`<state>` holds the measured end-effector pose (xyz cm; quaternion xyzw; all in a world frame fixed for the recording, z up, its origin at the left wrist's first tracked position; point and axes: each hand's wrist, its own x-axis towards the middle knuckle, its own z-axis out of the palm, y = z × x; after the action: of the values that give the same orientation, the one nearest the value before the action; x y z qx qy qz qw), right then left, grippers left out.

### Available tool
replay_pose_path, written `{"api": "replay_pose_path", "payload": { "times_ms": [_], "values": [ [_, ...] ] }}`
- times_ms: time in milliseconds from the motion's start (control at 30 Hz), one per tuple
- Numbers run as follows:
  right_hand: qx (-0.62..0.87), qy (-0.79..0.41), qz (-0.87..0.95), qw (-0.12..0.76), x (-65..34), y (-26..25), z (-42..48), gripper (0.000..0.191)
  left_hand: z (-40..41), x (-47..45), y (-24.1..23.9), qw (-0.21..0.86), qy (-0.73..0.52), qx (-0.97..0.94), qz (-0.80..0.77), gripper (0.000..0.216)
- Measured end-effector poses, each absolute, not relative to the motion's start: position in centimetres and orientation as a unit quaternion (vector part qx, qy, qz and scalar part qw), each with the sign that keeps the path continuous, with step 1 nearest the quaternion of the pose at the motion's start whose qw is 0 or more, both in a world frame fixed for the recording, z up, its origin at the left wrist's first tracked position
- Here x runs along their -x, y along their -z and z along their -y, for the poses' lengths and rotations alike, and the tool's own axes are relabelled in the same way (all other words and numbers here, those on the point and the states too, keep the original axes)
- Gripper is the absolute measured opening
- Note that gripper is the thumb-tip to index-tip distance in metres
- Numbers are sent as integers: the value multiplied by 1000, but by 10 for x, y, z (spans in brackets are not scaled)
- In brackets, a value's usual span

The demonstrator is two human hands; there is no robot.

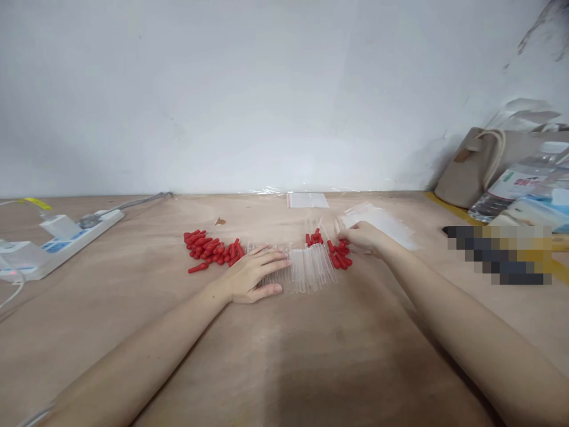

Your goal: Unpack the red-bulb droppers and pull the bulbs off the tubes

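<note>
My left hand (255, 273) lies with fingers stretched out over a row of thin clear tubes (311, 270), palm down and touching them. My right hand (362, 235) is closed, its fingertips pinched together beside a small group of red rubber dropper bulbs (342, 261). What those fingertips hold, if anything, is too small to tell. A few more red bulbs (313, 237) rest just behind the tubes. By the left hand, a larger heap of red bulbs (213, 249) spreads to the left, with a single bulb (198, 268) in front of it.
Clear plastic bags (382, 222) are fanned out behind the right hand. A small zip bag (307, 200) lies near the wall. To the left sits a white power strip (66, 246) with plugs. A beige bag (462, 169) and a water bottle (515, 181) occupy the right corner.
</note>
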<state>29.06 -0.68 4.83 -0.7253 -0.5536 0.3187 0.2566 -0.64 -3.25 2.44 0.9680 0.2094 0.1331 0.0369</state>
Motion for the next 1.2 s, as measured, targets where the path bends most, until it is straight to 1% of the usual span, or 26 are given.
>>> {"api": "replay_pose_path", "payload": {
  "times_ms": [133,200,300,367,433,500,567,633,700,767,867,933,1000,1067,1200],
  "values": [
    [698,-304,570,308,-290,-62,18,18,34,6,-21,41,-181,-960,-212,48],
    [663,-308,590,343,-285,-66,27,15,34,4,-19,20,-224,-949,-222,48],
    [585,-280,649,398,-270,-63,43,9,36,-1,-17,-69,-320,-904,-274,46],
    [532,-210,710,410,-257,-56,54,10,38,-5,-18,-148,-370,-859,-320,45],
    [485,-153,766,394,-244,-46,63,8,42,-9,-19,-206,-371,-842,-334,43],
    [447,-120,805,372,-233,-38,68,5,46,-14,-22,-236,-338,-856,-313,41],
    [419,-106,826,361,-225,-31,71,4,48,-18,-23,-249,-310,-874,-279,36],
    [404,-112,832,362,-220,-28,72,5,48,-22,-22,-258,-317,-874,-261,26],
    [412,-122,829,358,-218,-28,73,9,47,-25,-20,-271,-344,-862,-256,18],
    [443,-101,829,326,-217,-30,74,14,46,-27,-18,-285,-361,-851,-254,16],
    [487,-16,838,245,-217,-36,75,18,46,-28,-16,-303,-345,-850,-260,15],
    [492,34,843,215,-217,-38,76,21,48,-28,-16,-312,-326,-849,-275,16],
    [483,68,846,216,-217,-39,76,24,50,-30,-18,-313,-315,-848,-289,17],
    [468,100,845,238,-217,-39,76,27,52,-32,-22,-301,-315,-849,-299,15],
    [447,185,830,278,-215,-35,78,31,54,-35,-28,-243,-323,-852,-333,13]
  ]
}}
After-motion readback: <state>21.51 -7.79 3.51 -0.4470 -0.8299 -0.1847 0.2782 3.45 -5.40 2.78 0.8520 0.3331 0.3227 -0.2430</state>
